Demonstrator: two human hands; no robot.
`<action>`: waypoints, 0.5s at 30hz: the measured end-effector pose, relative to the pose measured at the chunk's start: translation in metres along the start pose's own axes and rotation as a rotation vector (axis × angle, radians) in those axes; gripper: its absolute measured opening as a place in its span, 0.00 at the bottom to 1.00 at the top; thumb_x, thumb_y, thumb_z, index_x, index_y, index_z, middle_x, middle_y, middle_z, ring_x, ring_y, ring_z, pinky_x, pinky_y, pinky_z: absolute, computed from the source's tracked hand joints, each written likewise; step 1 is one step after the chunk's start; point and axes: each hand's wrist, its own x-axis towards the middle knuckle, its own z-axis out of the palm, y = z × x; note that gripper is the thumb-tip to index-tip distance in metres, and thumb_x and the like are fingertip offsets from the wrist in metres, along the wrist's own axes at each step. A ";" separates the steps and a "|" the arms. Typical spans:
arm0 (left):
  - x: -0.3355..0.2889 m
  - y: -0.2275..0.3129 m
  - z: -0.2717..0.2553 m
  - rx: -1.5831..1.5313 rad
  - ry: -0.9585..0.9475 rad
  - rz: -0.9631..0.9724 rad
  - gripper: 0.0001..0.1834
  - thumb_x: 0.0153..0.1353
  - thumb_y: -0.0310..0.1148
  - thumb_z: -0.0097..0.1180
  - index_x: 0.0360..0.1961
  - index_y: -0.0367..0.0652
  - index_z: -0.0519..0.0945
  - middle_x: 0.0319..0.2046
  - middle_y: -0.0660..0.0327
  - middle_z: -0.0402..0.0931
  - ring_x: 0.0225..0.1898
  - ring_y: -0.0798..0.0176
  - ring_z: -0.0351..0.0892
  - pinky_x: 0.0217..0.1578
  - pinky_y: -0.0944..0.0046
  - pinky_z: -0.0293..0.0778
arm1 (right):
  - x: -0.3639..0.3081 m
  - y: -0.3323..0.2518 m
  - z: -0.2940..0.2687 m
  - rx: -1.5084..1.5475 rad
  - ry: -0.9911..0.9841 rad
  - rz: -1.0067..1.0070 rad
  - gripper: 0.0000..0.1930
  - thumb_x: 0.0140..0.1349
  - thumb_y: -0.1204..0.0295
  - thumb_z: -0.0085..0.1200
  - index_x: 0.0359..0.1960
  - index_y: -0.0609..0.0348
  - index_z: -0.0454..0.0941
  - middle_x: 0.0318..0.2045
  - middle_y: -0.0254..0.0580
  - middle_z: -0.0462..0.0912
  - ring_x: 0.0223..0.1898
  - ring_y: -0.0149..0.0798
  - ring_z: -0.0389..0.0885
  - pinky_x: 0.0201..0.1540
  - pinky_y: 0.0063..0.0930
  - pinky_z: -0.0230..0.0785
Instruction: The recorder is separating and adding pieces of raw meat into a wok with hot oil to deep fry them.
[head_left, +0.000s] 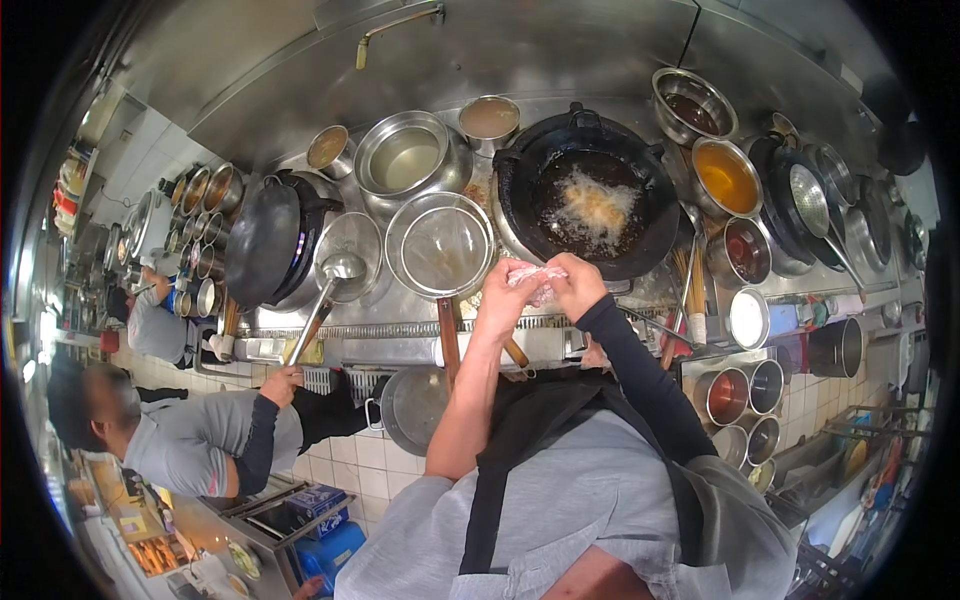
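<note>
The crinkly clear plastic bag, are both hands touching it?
Touching. The head view shows the left hand and the right hand both pinching the crinkly clear plastic bag between them, near the black wok.

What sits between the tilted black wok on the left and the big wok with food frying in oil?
In the head view, a round wire strainer and a steel ladle lie between the tilted wok and the frying wok, with a steel pot behind them.

Both forearms rise from the lower middle to the frame's centre; left hand and right hand meet, fingers pinched together.
</note>
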 end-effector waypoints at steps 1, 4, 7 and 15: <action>-0.002 0.004 0.001 -0.001 0.002 0.001 0.13 0.61 0.24 0.66 0.42 0.36 0.74 0.35 0.57 0.81 0.32 0.68 0.81 0.28 0.69 0.77 | 0.000 -0.003 -0.005 0.336 -0.073 0.299 0.08 0.62 0.77 0.56 0.43 0.64 0.78 0.32 0.46 0.81 0.29 0.43 0.80 0.32 0.34 0.72; -0.006 0.013 0.002 -0.147 -0.040 -0.052 0.13 0.60 0.23 0.66 0.42 0.37 0.75 0.33 0.60 0.80 0.30 0.70 0.79 0.28 0.70 0.74 | -0.004 0.000 -0.011 0.910 -0.140 0.638 0.05 0.68 0.78 0.53 0.43 0.61 0.78 0.25 0.32 0.76 0.20 0.25 0.72 0.22 0.20 0.64; -0.007 0.011 0.002 -0.337 -0.127 -0.071 0.12 0.61 0.21 0.64 0.43 0.39 0.75 0.33 0.60 0.79 0.31 0.70 0.79 0.27 0.70 0.72 | -0.006 -0.001 -0.018 1.319 -0.097 0.728 0.07 0.69 0.79 0.53 0.47 0.62 0.77 0.27 0.32 0.77 0.22 0.25 0.72 0.23 0.18 0.62; -0.008 0.018 0.000 -0.395 -0.144 -0.020 0.10 0.62 0.22 0.57 0.44 0.40 0.75 0.37 0.58 0.81 0.31 0.67 0.79 0.29 0.68 0.71 | -0.007 0.002 -0.039 1.594 -0.158 0.721 0.17 0.71 0.76 0.46 0.57 0.72 0.74 0.38 0.41 0.78 0.36 0.31 0.74 0.35 0.26 0.67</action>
